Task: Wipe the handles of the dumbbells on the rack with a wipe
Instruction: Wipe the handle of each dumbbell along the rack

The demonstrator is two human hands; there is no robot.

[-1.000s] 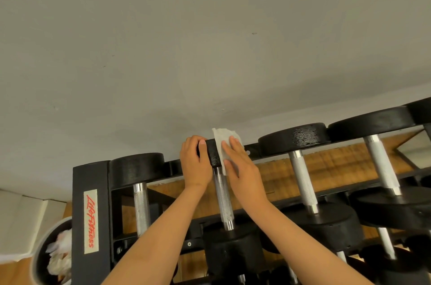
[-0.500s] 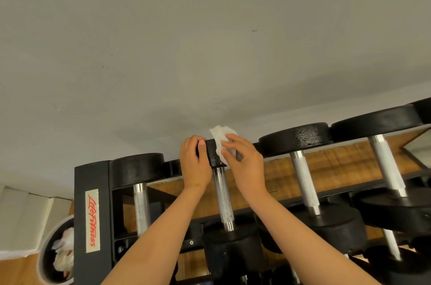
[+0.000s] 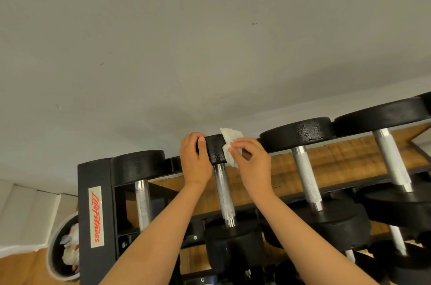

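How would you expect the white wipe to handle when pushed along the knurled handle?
The wipe looks limp and very light: it is crumpled where the right hand pinches it. On the knurled handle it would probably drag and bunch rather than slide.

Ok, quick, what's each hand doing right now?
Left hand: grips the dumbbell head.
Right hand: pinches the wipe.

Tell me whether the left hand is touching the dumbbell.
Touching. The head view shows the left hand gripping the far end of the dumbbell, thumb against it.
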